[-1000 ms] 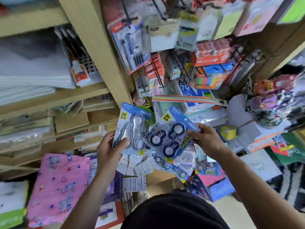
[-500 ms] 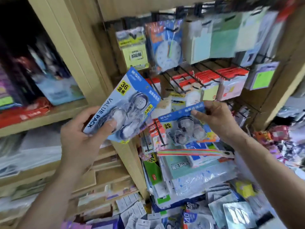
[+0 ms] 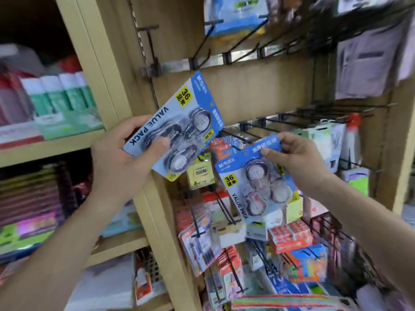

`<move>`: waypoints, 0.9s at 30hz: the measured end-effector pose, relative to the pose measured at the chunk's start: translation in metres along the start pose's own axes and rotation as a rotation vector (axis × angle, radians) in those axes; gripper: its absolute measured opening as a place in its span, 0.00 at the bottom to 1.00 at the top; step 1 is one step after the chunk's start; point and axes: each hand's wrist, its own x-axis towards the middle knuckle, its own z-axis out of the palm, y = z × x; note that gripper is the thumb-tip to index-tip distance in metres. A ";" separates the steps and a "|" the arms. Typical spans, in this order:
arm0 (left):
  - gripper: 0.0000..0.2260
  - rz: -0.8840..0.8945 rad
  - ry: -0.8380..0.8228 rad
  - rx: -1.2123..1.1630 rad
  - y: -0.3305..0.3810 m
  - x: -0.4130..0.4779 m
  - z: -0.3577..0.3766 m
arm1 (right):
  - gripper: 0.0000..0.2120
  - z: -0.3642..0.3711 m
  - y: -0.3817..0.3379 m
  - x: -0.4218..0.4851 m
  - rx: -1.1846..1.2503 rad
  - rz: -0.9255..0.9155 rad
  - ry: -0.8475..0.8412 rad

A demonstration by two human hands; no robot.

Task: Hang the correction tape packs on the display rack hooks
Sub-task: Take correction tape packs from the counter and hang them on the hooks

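Note:
Two blue "VALUE PACK" correction tape packs are in my hands. My left hand (image 3: 122,158) grips one pack (image 3: 179,126) by its lower edge and holds it tilted in front of the wooden upright. My right hand (image 3: 294,157) pinches the top edge of the second pack (image 3: 253,182), which hangs upright. That top edge sits just below a row of bare black wire hooks (image 3: 253,131) sticking out from the rack. I cannot tell whether the pack's hole is on a hook.
A higher rail carries more black hooks (image 3: 202,48), some with blue packs (image 3: 233,16). Below hang sticky notes (image 3: 199,176), red and blue packets (image 3: 292,236) and pen cards (image 3: 202,243). Wooden shelves on the left hold glue bottles (image 3: 58,90) and stacked paper goods (image 3: 29,198).
Both hands have risen with their packs from the low pile to the upper rack. The right pack has turned upright and come close to the bare hook row.

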 end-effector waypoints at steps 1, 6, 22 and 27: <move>0.15 0.029 0.002 0.008 0.003 0.011 -0.001 | 0.13 0.003 -0.008 0.008 0.007 -0.016 0.011; 0.11 0.161 0.098 0.146 0.013 0.063 -0.004 | 0.06 0.010 -0.046 0.050 -0.057 -0.119 0.035; 0.12 0.390 0.524 0.385 -0.024 0.100 0.000 | 0.08 0.061 -0.114 0.159 -0.271 -0.370 0.134; 0.12 0.414 0.506 0.397 -0.023 0.100 -0.001 | 0.06 0.073 -0.098 0.170 -0.153 -0.302 0.153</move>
